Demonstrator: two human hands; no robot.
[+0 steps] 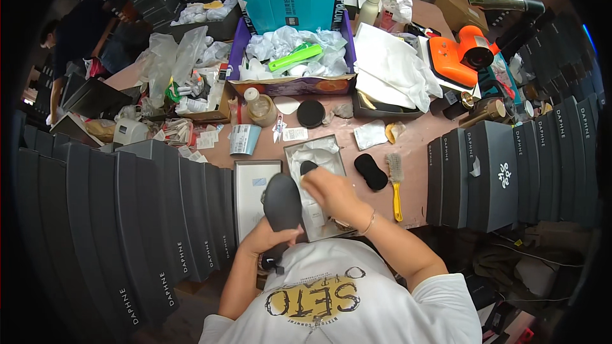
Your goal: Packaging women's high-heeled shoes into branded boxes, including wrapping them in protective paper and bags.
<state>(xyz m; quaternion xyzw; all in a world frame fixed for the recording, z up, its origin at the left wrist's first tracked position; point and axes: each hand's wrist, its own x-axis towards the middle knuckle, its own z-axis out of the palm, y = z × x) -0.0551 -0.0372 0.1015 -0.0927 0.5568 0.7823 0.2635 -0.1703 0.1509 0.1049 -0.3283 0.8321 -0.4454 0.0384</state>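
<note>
My left hand grips a black shoe by its heel end, its dark sole turned up. To the right, my right hand is closed over an open grey shoebox lined with white tissue paper. A dark rounded tip shows at its fingertips; the hand hides the rest, so I cannot make out what it is. The upturned box lid, white inside, lies left of the shoebox, partly behind the held shoe.
A black sponge and a yellow-handled brush lie right of the shoebox. Stacked grey shoeboxes wall the left; others stand right. Behind are a paper-filled purple carton, a bottle and an orange machine. Another person bends far left.
</note>
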